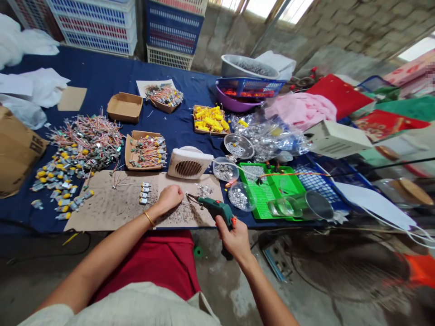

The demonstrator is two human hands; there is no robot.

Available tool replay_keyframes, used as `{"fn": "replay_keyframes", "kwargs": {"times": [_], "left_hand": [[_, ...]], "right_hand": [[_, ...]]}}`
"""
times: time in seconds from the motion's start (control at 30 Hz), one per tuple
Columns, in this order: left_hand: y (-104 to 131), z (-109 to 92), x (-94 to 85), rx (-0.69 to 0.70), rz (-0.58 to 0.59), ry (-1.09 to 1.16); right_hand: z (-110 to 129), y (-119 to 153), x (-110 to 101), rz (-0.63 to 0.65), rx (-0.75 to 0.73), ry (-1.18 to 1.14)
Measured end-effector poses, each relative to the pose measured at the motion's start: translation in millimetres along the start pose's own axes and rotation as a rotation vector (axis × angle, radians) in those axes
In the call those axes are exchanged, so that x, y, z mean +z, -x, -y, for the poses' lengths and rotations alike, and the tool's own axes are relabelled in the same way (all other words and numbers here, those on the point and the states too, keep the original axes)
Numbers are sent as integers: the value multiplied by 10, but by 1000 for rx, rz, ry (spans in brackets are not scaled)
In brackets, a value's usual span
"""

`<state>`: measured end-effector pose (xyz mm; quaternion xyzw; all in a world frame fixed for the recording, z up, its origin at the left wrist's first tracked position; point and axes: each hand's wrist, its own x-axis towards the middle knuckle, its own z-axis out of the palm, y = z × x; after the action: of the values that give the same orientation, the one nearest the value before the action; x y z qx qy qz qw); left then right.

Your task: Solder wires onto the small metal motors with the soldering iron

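My right hand (234,237) is wrapped round the grip of a dark green soldering gun (219,209), its tip aimed left over the cardboard sheet (112,206). Just left of that tip, my left hand (171,198) is closed in a pinch; whatever its fingers hold is too small to make out. A short row of small motors (144,195) lies on the cardboard beside my left wrist. Behind both hands stands a white vented fan unit (189,164). Small metal parts (204,190) are scattered near the gun's tip.
Loose wired motors (86,140) are heaped at the left. Behind the cardboard sit a box of wired motors (147,151) and a box of yellow parts (211,120). Bowls of metal bits (242,196) and a green tray (261,206) are on the right. A cable (374,167) crosses there.
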<state>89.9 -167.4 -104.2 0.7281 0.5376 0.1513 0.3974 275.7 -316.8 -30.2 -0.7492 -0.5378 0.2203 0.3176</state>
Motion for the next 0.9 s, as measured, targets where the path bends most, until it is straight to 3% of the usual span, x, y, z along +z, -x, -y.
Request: {"fn": "replay_keyframes", "kwargs": {"times": [0.27, 0.73, 0.9], "left_hand": [[-17, -16, -4, -24, 34, -54], [-15, -74, -32, -80, 94, -160], [-13, -80, -39, -76, 96, -162]], "right_hand": [[0, -17, 7, -5, -56, 29], [79, -86, 11, -30, -349, 89], [141, -78, 7, 0, -350, 100]]}}
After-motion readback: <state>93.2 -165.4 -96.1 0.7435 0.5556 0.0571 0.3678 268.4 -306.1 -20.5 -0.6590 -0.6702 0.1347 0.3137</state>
